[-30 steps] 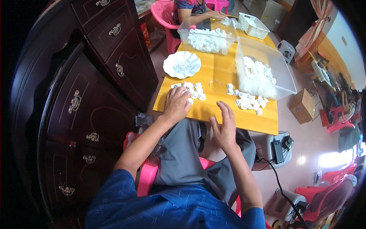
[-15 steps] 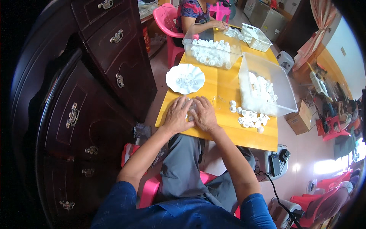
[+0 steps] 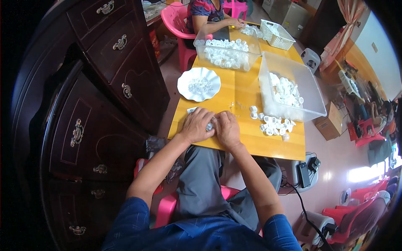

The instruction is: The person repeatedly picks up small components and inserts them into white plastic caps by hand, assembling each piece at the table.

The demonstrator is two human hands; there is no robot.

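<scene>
At the near edge of the yellow table (image 3: pixel 247 140), my left hand (image 3: pixel 196 126) is closed with its fingers curled over a small shiny clear-grey piece (image 3: pixel 209 126). My right hand (image 3: pixel 227 130) meets it there, fingertips pinched together; whatever is in them is hidden. A flat white item (image 3: pixel 191 110) sticks out past my left knuckles. Just beyond my hands sits a scalloped white plate (image 3: pixel 181 85) with many tiny clear pieces on it. To the right of my right hand lies a loose pile of small white ring-shaped plastic parts (image 3: pixel 274 126).
Two clear plastic bins (image 3: pixel 312 109) (image 3: pixel 201 49) hold more white parts. Behind them stands a white basket (image 3: pixel 284 44). Across the table a person (image 3: pixel 205 16) works beside a pink chair (image 3: pixel 171 19). A dark drawer cabinet (image 3: pixel 109 121) rises at my left.
My hands have drawn closer, fingers now curled rather than spread flat. The white item by my left knuckles has come into sight. The whole view has shifted slightly.
</scene>
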